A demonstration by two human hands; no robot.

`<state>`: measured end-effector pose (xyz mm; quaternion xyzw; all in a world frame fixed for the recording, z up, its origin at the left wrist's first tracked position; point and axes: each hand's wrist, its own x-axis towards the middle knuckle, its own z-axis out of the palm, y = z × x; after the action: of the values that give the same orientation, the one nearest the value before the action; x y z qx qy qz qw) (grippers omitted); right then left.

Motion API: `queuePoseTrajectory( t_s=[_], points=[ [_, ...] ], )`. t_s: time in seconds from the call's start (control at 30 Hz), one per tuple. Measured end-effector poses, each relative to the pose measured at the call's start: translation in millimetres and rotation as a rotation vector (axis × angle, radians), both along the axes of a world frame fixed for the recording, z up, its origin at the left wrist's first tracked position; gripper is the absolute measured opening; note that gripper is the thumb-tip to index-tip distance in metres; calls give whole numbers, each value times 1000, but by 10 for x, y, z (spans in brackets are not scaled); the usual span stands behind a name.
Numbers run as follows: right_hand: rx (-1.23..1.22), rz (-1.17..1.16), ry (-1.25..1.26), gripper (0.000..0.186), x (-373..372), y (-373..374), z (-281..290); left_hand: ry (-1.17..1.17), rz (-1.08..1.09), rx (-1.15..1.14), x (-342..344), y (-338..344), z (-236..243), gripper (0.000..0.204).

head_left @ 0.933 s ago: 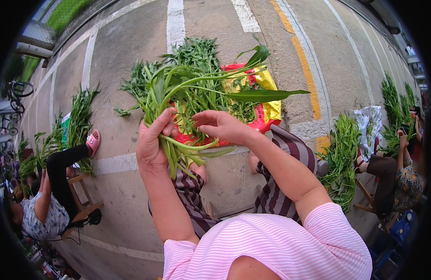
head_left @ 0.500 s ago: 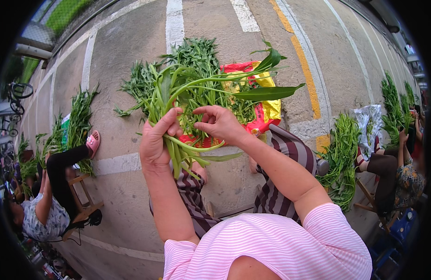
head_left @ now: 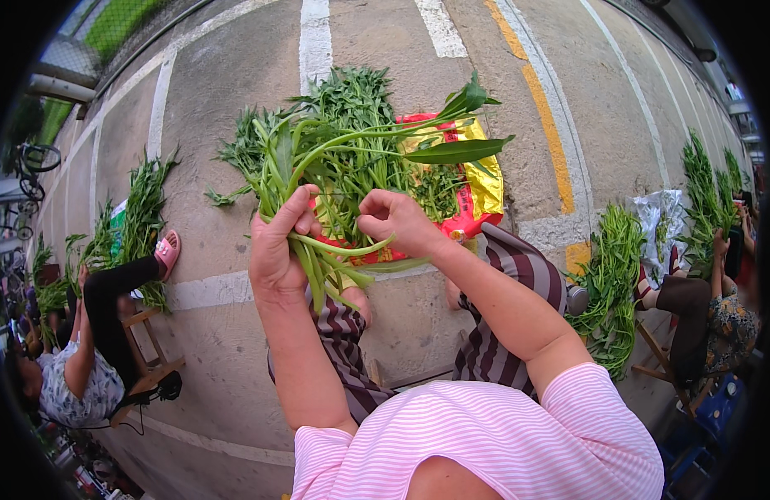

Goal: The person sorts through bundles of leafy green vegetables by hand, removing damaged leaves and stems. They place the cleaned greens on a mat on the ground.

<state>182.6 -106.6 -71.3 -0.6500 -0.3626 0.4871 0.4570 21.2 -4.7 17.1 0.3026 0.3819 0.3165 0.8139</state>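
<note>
My left hand (head_left: 276, 250) grips a bunch of long leafy green stems (head_left: 285, 154), with leaves reaching up and right and pale ends hanging below the fist. My right hand (head_left: 397, 225) is just right of it, thumb and forefinger pinched; what they hold, if anything, is too small to make out. Beyond both hands lies a heap of cut greens (head_left: 343, 92), partly on a red and yellow plastic sheet or bag (head_left: 485, 187) with loose leaves on it.
A seated person (head_left: 76, 383) at the left and another (head_left: 727, 325) at the right have piles of greens (head_left: 606, 283) beside them. A silver sheet (head_left: 656, 221) lies at the right. My striped-trousered knees (head_left: 510, 283) flank the sheet. Bicycles (head_left: 30, 175) stand at the far left.
My right hand has shifted slightly right and its fingers have drawn in from a looser curl to a pinch. The tips of the held leaves have moved a little leftward.
</note>
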Motion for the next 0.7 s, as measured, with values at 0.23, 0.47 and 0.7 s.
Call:
queuePoseTrajectory(
  t_s=[0.23, 0.47, 0.7],
  points=[
    [-171, -55, 525, 17, 108, -11, 117, 100, 164, 91, 36, 24, -15, 19],
    [-173, -7, 234, 25, 238, -81, 62, 127, 217, 200, 67, 1, 3, 27],
    [-129, -4, -28, 21, 269, -135, 59, 212, 202, 251, 29, 17, -79, 30]
  ],
)
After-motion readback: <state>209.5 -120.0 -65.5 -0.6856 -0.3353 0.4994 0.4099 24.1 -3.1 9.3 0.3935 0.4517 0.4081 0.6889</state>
